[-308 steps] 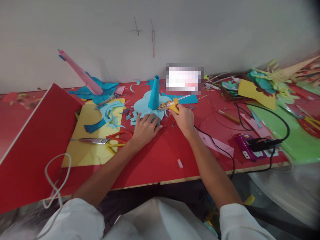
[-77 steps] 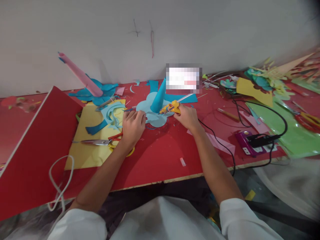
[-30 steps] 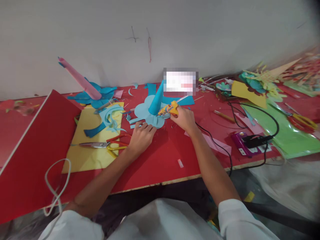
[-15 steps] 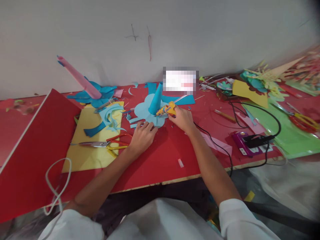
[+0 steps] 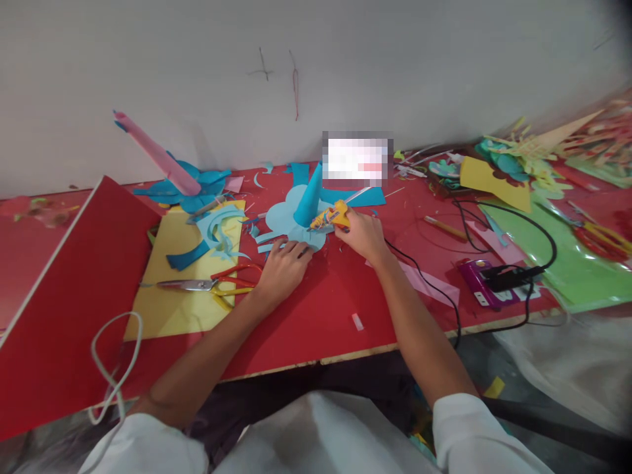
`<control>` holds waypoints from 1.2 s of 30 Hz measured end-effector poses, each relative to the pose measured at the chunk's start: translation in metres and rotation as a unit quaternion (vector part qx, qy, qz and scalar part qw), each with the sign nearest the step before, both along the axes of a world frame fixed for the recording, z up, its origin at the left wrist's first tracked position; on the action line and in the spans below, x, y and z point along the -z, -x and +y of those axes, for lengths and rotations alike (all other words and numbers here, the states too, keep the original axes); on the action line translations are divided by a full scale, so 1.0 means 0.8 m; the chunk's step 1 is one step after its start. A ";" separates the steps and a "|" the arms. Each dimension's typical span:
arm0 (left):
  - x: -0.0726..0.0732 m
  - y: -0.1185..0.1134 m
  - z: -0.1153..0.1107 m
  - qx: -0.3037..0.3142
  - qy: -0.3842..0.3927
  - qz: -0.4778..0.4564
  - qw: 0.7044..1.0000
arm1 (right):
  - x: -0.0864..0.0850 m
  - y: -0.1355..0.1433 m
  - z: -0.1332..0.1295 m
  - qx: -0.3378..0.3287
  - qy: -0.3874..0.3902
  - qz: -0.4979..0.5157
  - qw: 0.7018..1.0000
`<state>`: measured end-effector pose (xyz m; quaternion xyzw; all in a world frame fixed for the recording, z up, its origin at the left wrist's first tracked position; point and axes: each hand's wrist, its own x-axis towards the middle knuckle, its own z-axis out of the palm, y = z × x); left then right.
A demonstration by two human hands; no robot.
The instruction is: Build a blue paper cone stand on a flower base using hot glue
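Note:
My right hand [image 5: 363,236] is wrapped round a yellow glue gun [image 5: 339,214], its nozzle at the foot of a blue paper cone [image 5: 309,197]. The cone stands upright on a light blue flower-shaped paper cutout [image 5: 280,214]. At the cutout's near edge, my left hand [image 5: 286,266] has its fingers curled over the paper; the thumb is hidden. Scissors with red and yellow handles [image 5: 195,285] lie left of that hand on yellow paper [image 5: 162,309]. Narrow light blue strips [image 5: 266,242] stick out beside the left fingers.
A pink paper tube [image 5: 158,155] rises from blue paper petals at the back left. A red board [image 5: 59,309] leans at the left. On the right are a purple power strip [image 5: 486,283] with black cords, a pencil [image 5: 444,227] and green sheets [image 5: 582,276]. A blurred-out bright rectangle stands behind.
Both hands, the glue gun and the cone stay almost in place. The glue gun has shifted very slightly to the right.

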<state>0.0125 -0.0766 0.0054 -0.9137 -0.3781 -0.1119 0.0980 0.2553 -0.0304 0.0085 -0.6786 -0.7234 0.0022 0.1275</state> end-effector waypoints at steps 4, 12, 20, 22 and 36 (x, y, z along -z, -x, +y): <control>-0.002 -0.001 -0.001 -0.004 0.004 -0.013 1.000 | 0.001 0.003 0.000 -0.006 -0.003 0.010 1.000; -0.004 -0.002 -0.002 -0.001 0.018 -0.027 0.999 | -0.001 0.006 -0.002 0.000 -0.006 0.013 1.000; -0.004 -0.002 -0.001 -0.004 0.030 -0.030 0.999 | -0.003 0.013 -0.005 -0.016 0.011 0.010 1.000; -0.005 -0.002 -0.001 -0.004 0.033 -0.032 0.999 | -0.002 0.014 -0.004 -0.017 0.019 0.007 1.000; -0.009 -0.001 -0.001 -0.009 0.031 -0.025 0.999 | -0.006 0.007 -0.007 0.003 0.004 0.004 1.000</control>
